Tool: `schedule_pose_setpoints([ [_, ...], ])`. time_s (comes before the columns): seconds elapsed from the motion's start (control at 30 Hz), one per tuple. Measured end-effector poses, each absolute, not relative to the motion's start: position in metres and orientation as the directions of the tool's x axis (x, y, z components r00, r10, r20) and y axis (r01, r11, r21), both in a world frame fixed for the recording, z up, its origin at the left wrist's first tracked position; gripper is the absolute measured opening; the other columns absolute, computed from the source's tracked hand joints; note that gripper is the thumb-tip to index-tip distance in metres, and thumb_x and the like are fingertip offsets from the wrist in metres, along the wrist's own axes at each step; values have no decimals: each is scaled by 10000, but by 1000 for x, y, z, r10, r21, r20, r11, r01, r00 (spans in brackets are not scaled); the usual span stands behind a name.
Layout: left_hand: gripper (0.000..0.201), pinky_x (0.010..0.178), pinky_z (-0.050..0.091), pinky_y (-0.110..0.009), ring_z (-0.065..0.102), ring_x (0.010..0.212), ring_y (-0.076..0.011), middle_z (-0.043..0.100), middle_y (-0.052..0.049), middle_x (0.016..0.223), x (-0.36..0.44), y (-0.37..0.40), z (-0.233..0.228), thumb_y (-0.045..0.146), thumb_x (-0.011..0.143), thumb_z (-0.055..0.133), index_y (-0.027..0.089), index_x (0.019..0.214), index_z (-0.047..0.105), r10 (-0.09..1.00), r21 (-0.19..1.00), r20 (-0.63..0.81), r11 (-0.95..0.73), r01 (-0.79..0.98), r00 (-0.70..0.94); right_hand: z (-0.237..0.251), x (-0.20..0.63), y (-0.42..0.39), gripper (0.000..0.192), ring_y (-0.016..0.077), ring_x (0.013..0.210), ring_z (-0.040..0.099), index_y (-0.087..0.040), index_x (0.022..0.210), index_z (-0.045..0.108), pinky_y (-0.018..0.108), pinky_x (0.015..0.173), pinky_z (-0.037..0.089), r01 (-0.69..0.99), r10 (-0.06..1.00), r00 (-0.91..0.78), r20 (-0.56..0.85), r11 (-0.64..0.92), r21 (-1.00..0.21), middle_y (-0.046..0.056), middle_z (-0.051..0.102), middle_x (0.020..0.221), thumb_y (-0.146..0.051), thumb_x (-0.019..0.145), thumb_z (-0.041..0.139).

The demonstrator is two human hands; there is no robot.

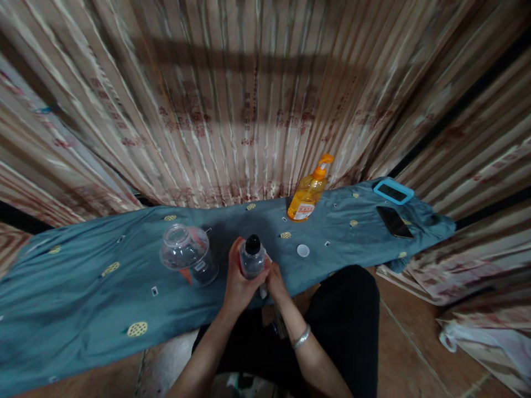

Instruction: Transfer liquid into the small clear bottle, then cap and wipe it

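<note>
A clear bottle with a black cap [253,258] stands upright in front of me at the table's near side. My left hand [239,287] is wrapped round its left side and front. Against the bottle's right side, my right hand [274,281] is closed on a white tissue or cloth [264,291], of which only a small part shows. A bracelet circles the right wrist. Left of the bottle is a clear plastic cup with a domed lid [191,255]. To the right lies a small round white lid [302,251].
An orange pump bottle [307,196] stands at the back of the cloth-covered table [83,298]. At the right end lie a blue-framed device [393,191] and a black phone [394,222]. Curtains [249,99] hang close behind the table, and my knee [352,298] touches its front edge.
</note>
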State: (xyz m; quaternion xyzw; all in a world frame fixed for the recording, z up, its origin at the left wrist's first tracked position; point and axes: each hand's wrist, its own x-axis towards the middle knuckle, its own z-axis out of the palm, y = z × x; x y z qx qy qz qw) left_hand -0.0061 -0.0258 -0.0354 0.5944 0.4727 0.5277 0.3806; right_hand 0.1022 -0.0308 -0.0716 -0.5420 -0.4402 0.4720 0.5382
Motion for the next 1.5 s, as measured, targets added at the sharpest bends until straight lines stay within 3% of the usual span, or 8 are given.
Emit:
schedule_pose_setpoints([
  [0.2, 608, 1035, 462, -462, 571, 1163, -270, 551, -75, 1212, -4, -11, -23, 312, 660, 742, 220, 1221, 526, 941, 919, 335, -338, 205, 48, -77, 127, -32, 531, 239, 1067, 624, -152, 1206, 595, 488, 972, 482, 122, 949, 309, 71, 34, -992, 103, 644, 1152, -596, 962, 435],
  [0.33, 648, 1050, 445, -482, 561, 1189, -286, 558, -82, 1223, 2, 6, -16, 333, 646, 746, 216, 1245, 529, 938, 916, 344, -347, 200, 49, -70, 139, -34, 757, 355, 1455, 257, -165, 1469, 365, 619, 1172, 191, 291, 922, 329, 202, 104, -951, 182, 308, 1557, -502, 851, 643],
  [0.4, 678, 1060, 437, -487, 559, 1203, -296, 568, -85, 1229, 6, 12, -13, 322, 628, 747, 214, 1260, 528, 942, 920, 328, -335, 201, 71, -61, 141, -36, 899, 340, 1487, 186, -170, 1520, 271, 581, 1194, 183, 321, 939, 245, 241, 156, -934, 173, 246, 1592, -451, 784, 703],
  [0.57, 756, 1050, 457, -465, 593, 1176, -301, 605, -108, 1249, 20, 19, -5, 279, 596, 744, 183, 1309, 511, 931, 937, 294, -325, 130, 215, -39, 145, -28, 1063, 273, 1337, 477, -221, 1535, 190, 461, 1108, 412, 279, 959, 26, 282, 264, -923, 130, 455, 1478, -447, 682, 781],
  [0.73, 817, 1099, 431, -466, 572, 1253, -314, 595, -133, 1351, 43, 24, 1, 308, 655, 725, 155, 1402, 429, 894, 963, 250, -270, 2, 371, -37, 162, -17, 685, 235, 1006, 642, -172, 1342, 456, 450, 885, 541, 338, 954, 124, 273, 218, -916, 107, 626, 1174, -498, 798, 715],
  [0.9, 941, 1170, 343, -494, 405, 1418, -339, 424, -172, 1524, 53, 26, -8, 355, 648, 809, 178, 1455, 359, 876, 948, 286, -317, 16, 387, -37, 190, -3, 504, 170, 814, 620, -159, 1226, 527, 363, 748, 543, 433, 896, 387, 218, 32, -901, 49, 626, 977, -461, 854, 682],
  [1.07, 750, 1142, 381, -538, 440, 1402, -314, 464, -159, 1498, 29, 9, -34, 375, 764, 733, 228, 1423, 406, 915, 936, 292, -333, 113, 279, -41, 224, 26, 440, 174, 846, 608, -158, 1194, 548, 381, 790, 532, 469, 788, 578, 213, -108, -876, 51, 613, 1001, -450, 882, 654],
  [1.5, 549, 1137, 396, -582, 541, 1323, -322, 571, -103, 1430, -73, -71, -53, 437, 827, 667, 282, 1341, 551, 978, 894, 132, -186, 408, 159, -68, 251, 53, 482, 210, 954, 630, -161, 1273, 534, 435, 864, 532, 503, 718, 661, 218, -208, -839, 86, 627, 1102, -474, 914, 607],
])
